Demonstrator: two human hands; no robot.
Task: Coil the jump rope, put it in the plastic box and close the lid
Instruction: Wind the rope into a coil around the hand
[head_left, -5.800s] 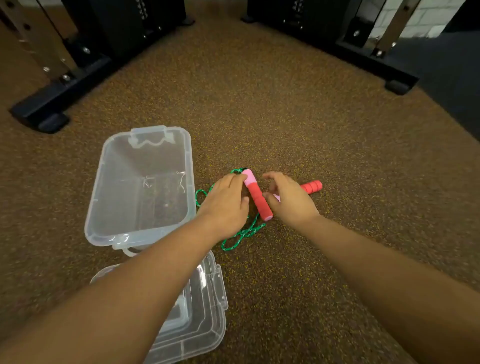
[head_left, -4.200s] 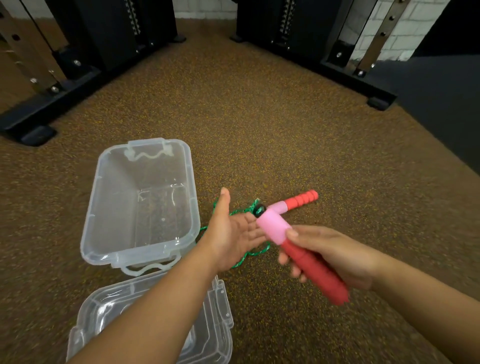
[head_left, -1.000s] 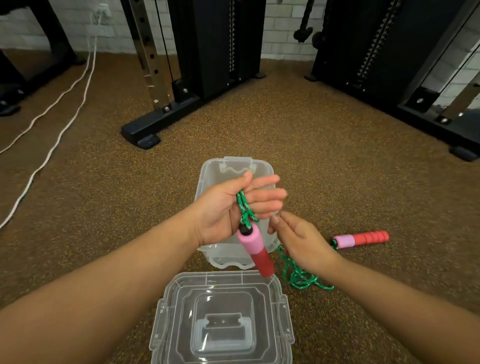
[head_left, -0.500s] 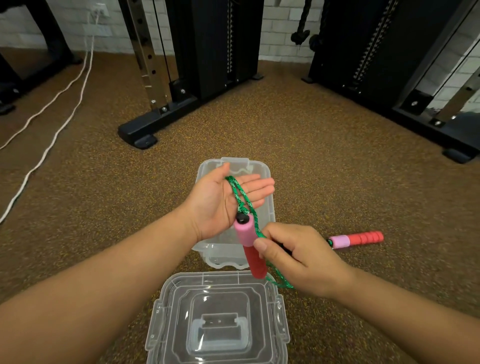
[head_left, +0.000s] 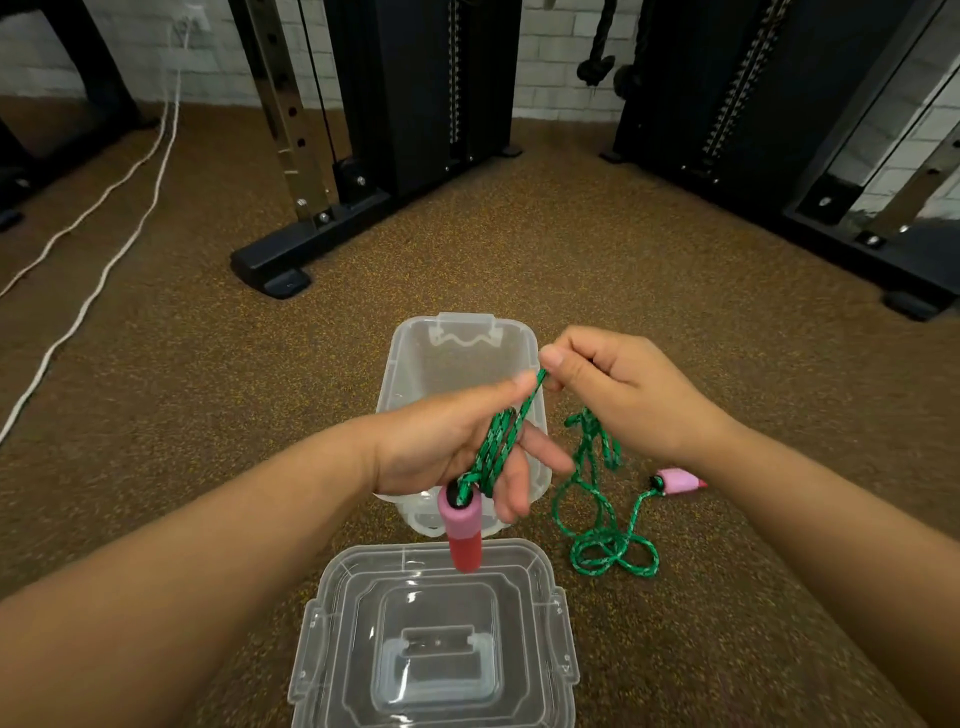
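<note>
Since half a second ago the right hand has risen from beside the hanging handle to a spot above the far right corner of the box, drawing a fresh run of rope up across the left palm.

Speckled brown floor carries everything, with black gym machine frames standing along the white brick wall at the back and two white cables trailing over the floor at far left. Next in size, the clear plastic box sits open and holds nothing, straight ahead on the floor. Its clear lid lies flat on the floor just nearer the camera.

Above the box the left hand is held palm up, its grip loose, fingers spread, with several turns of the green jump rope wrapped across the palm. One pink and red handle hangs from those turns, its red end over the far edge of the lid. Thumb and forefinger of the right hand pinch the rope tight, the other fingers curled. Below it the rest of the rope drops to a loose tangle on the floor right of the box. Its other handle lies on the floor, partly hidden behind the right forearm.
</note>
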